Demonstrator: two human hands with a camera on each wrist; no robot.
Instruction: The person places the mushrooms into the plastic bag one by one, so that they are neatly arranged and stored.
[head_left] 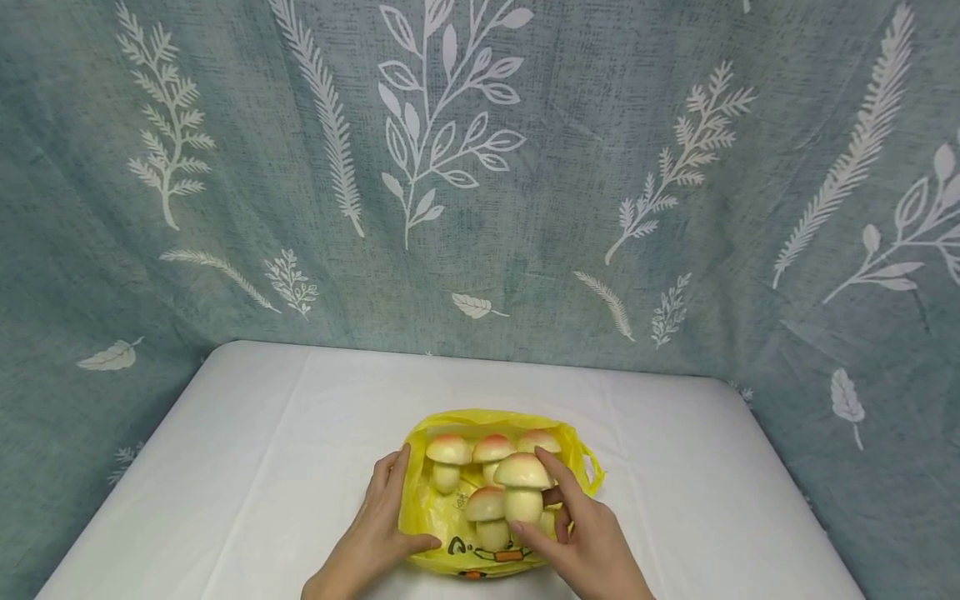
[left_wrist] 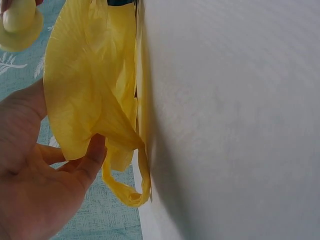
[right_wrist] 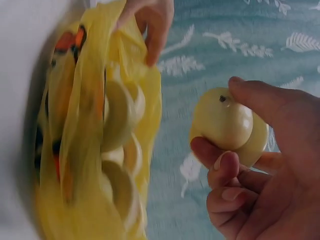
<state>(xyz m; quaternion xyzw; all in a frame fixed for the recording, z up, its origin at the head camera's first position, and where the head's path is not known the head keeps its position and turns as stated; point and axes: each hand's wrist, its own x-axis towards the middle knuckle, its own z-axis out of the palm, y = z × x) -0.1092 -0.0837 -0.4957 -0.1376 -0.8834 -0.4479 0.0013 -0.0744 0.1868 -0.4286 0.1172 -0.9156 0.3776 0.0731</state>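
Observation:
A yellow plastic bag (head_left: 431,504) lies with its mouth spread open, several toy mushrooms (head_left: 449,451) with pinkish tops inside it. My left hand (head_left: 375,521) grips the bag's left side, its fingers at the rim and the thumb toward the front edge. Raised above the bag's right part, one pale mushroom (head_left: 522,487) is held by my right hand (head_left: 588,525) between thumb and fingers. In the right wrist view, the stem end of that mushroom (right_wrist: 225,117) faces the camera, clear of the bag (right_wrist: 75,150). The left wrist view has the left hand (left_wrist: 50,170) on the yellow plastic.
A white cloth covers the table (head_left: 300,433) around the bag. Behind it hangs a grey-green curtain (head_left: 555,183) with white leaf prints. One bag handle (head_left: 595,468) sticks out at the right, and another handle loop (left_wrist: 127,197) hangs near the left hand.

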